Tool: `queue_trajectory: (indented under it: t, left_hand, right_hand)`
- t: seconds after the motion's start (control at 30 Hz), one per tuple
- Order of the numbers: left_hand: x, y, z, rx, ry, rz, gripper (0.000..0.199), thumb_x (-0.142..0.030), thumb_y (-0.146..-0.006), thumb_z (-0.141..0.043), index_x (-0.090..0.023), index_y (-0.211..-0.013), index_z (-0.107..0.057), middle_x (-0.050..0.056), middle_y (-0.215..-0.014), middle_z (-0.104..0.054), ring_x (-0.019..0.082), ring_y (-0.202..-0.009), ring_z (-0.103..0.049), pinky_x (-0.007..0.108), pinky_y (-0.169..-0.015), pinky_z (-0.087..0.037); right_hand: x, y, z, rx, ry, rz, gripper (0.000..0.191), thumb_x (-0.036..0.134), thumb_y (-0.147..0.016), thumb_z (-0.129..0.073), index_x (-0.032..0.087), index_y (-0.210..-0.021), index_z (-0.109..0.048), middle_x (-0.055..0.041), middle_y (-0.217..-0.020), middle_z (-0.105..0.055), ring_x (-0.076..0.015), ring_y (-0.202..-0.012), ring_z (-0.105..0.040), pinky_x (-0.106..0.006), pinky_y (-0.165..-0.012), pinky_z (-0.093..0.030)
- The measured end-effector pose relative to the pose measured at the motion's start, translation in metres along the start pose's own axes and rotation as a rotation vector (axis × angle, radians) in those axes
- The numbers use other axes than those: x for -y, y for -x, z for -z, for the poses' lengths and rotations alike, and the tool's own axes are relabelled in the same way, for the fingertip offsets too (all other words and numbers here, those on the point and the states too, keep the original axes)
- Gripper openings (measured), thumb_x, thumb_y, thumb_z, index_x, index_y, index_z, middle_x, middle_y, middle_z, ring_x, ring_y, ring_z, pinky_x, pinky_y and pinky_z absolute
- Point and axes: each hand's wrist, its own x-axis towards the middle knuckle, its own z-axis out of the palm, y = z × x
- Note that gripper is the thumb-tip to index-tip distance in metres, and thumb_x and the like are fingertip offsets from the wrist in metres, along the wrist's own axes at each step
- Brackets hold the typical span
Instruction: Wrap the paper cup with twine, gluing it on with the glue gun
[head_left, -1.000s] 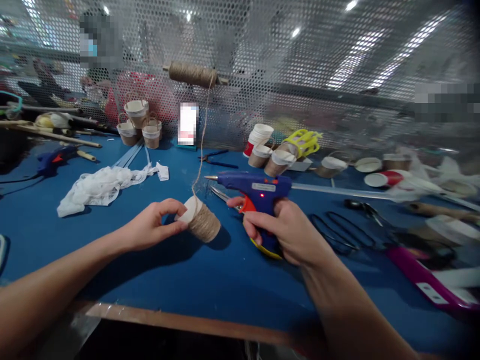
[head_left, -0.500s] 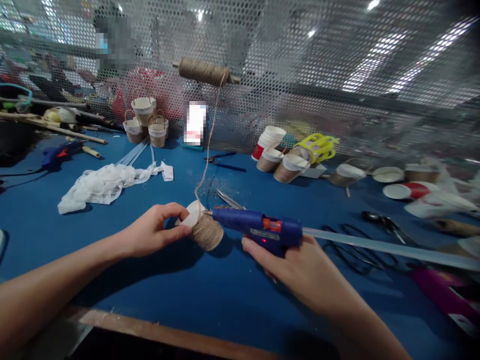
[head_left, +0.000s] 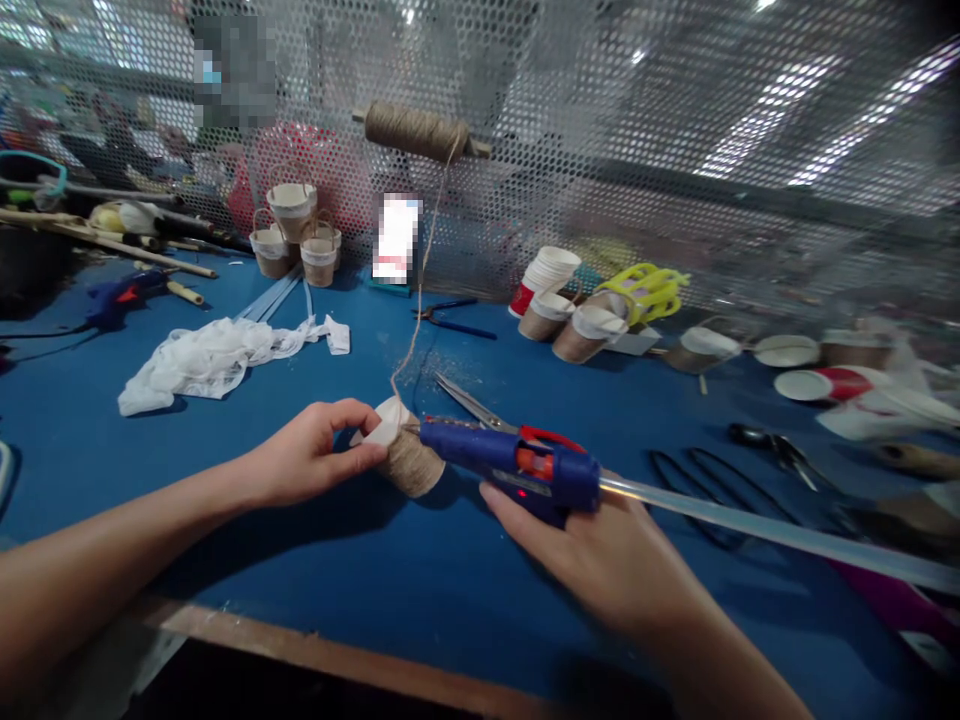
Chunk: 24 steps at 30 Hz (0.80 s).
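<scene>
Brown twine-wrapped cup (head_left: 415,472) is being pinched in L hand (head_left: 315,455) btwn front & back edges of the table (head_left: 375,570); blue glue gun (head_left: 510,450) is being gripped in R hand (head_left: 592,540). Imo dabs should be being kept small, L hand clear of nozzle (head_left: 412,428).

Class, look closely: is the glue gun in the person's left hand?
No, the right hand grips the glue gun, while the left hand holds the twine-wrapped cup.

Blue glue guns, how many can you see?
2: one glue gun in the right hand, another gun lying near the left edge. More may be hidden.
</scene>
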Motion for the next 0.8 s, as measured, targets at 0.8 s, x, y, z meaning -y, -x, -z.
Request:
queue_trajectory:
  t: [0.8]
  left_hand:
    - [-0.001, 0.000, 0.001, 0.012, 0.020, -0.069, 0.026, -0.022, -0.082, -0.048, -0.014, -0.106, -0.056, 0.008, -0.106, -0.062, 0.018, -0.097, -0.055, 0.029, -0.086, -0.039]
  right_hand:
    - [0.011, -0.001, 0.000, 0.071, -0.007, -0.064, 0.013, 0.028, -0.071, -0.051, 0.025, -0.059, -0.051, -0.0006, -0.049, -0.055, -0.0169, -0.041, -0.052, -0.030, -0.037, -0.044]
